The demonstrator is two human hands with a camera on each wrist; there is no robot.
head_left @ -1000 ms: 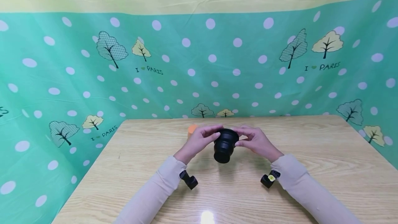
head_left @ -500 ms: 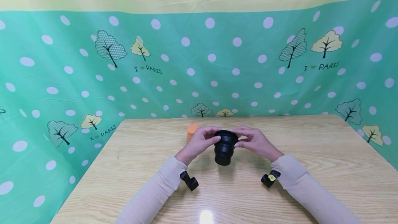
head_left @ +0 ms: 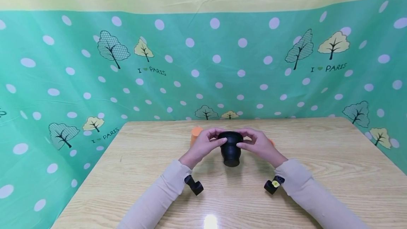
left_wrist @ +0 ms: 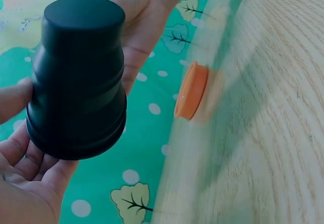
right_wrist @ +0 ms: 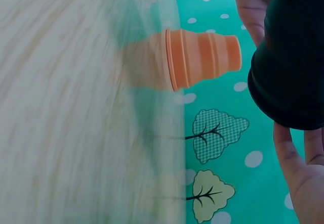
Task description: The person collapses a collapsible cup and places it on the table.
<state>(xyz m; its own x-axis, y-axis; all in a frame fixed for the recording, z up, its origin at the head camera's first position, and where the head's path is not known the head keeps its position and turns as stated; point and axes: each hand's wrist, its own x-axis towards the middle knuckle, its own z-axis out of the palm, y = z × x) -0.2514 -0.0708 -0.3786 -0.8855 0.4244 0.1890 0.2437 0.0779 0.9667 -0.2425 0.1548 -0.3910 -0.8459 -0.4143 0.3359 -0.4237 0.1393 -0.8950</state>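
Note:
A black stepped cup hangs above the table, wide rim uppermost and narrow base pointing down. My left hand grips its rim from the left, thumb on the near side. From the right, my right hand pinches the same rim between thumb and fingers. The far-side fingers are partly hidden behind the cup. In the right wrist view an orange stepped cup stands on the table with its wide end down. A low orange round piece, perhaps a lid or flattened cup, lies on the table in the left wrist view.
The wooden table reaches back to a green dotted curtain. Behind my left hand is the orange cup; the orange round piece shows past my right hand. Small black wrist cameras hang beneath both wrists.
My right hand has shifted slightly left. The black cup's base has swung a little to the right, so it hangs straighter. The orange round piece has come into sight behind my right hand.

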